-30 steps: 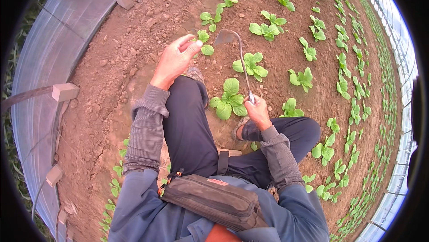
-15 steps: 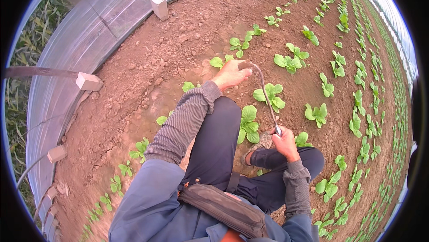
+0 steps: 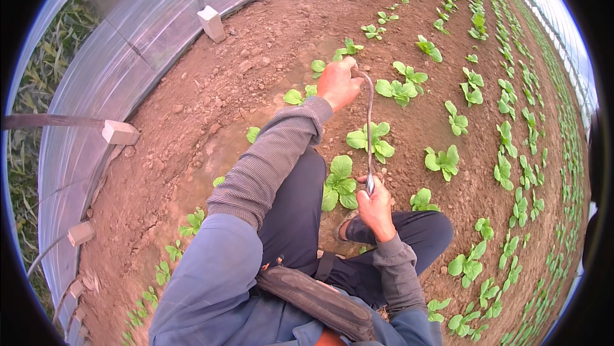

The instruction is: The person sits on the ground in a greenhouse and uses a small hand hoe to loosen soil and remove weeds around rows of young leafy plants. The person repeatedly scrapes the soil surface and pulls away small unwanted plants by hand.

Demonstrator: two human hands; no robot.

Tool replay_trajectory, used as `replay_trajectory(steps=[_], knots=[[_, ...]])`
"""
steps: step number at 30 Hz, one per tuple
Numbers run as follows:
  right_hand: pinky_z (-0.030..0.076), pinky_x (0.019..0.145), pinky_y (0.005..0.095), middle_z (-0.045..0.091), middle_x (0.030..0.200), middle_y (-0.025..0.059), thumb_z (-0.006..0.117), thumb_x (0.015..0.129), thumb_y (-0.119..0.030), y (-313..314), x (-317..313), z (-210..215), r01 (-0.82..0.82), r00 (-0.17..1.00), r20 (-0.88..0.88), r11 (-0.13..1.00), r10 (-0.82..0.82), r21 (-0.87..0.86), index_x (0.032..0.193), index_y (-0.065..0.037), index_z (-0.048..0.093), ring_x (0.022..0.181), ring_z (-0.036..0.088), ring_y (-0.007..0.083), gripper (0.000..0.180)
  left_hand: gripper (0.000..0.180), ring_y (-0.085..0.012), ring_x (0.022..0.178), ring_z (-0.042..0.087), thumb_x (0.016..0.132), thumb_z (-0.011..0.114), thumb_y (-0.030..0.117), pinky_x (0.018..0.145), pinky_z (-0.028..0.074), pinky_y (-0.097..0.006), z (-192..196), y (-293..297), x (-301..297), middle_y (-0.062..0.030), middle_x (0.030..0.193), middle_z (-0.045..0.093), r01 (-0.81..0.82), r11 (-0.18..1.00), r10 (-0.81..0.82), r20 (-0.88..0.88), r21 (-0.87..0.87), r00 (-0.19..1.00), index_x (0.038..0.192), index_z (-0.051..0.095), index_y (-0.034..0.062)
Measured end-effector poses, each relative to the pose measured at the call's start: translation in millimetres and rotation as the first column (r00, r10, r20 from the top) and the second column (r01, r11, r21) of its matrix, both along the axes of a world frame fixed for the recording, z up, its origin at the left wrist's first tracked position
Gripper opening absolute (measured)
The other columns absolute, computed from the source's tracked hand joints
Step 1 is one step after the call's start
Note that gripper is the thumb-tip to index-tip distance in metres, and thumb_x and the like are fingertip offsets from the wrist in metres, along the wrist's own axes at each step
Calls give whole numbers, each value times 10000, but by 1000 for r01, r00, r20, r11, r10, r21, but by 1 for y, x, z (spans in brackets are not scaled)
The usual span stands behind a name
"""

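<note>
A hand hoe with a thin, curved metal shaft (image 3: 369,116) spans the space between my two hands, above the seedlings. My left hand (image 3: 339,84) is closed at its far, bent end, and the fingers hide most of the tool's head. Nearer my body, my right hand (image 3: 376,208) grips the handle end, the thumb lying along it. Just below the shaft grows a leafy green seedling (image 3: 372,139). Another seedling (image 3: 340,183) stands beside my left knee, and a smaller one (image 3: 299,95) is close to my left wrist.
Rows of seedlings (image 3: 505,173) run through brown soil (image 3: 192,109) to the far end and right. Clear plastic sheeting (image 3: 96,90) curves along the left, with pale blocks (image 3: 120,132) at the foot of its poles. A dark waist bag (image 3: 316,301) lies across my lap.
My left hand has moved slightly up and farther away. My right hand has shifted left with the handle, so the shaft stands more upright. The view has turned a little.
</note>
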State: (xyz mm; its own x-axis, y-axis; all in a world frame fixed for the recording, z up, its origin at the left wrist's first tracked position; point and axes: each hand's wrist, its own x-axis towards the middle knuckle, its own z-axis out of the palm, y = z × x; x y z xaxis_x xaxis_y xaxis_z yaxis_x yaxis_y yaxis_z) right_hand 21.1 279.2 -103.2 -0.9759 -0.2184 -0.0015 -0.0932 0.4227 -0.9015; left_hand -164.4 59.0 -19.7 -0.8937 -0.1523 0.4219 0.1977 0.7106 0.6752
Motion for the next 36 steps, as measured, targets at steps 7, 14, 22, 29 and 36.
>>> replay_trajectory(steps=[7,14,22,29,36], knots=[[469,584,325,578,675,69,591,832,-75,50,-11,-18,19,995,94,995,-28,100,1065,-32,680,609,560,141,252,260,-189,689,723,927,634,37,596,558,-355,-34,11,-11,-139,854,707,281,942,-323,272,182,907,1182,645,-10],[482,598,329,615,666,65,624,828,-103,64,-36,8,-10,981,192,993,-13,119,958,-44,698,632,606,143,161,315,-192,1025,695,1003,501,32,884,593,-293,-25,-1,-24,-107,1127,681,207,808,-497,450,551,742,1294,622,25],[515,638,394,653,702,140,625,816,-136,83,-55,16,-164,979,147,973,141,163,928,-42,683,645,650,247,157,355,-276,1120,688,1021,480,54,895,612,-313,-35,-29,-6,-218,1261,642,56,612,-623,436,789,649,1342,529,-92],[513,642,414,654,694,151,604,801,-116,77,-47,37,-211,975,115,957,191,199,889,-28,675,647,652,263,144,394,-305,1155,676,1032,444,92,939,597,-340,-26,-45,8,-234,1295,627,83,499,-727,365,862,581,1377,504,-87],[495,637,453,641,697,184,592,805,-129,94,-19,65,-159,987,28,952,157,261,893,-30,655,668,661,332,147,378,-326,1078,701,1012,440,82,887,612,-357,-19,-34,19,-269,1219,656,233,540,-759,349,809,549,1316,505,-132]])
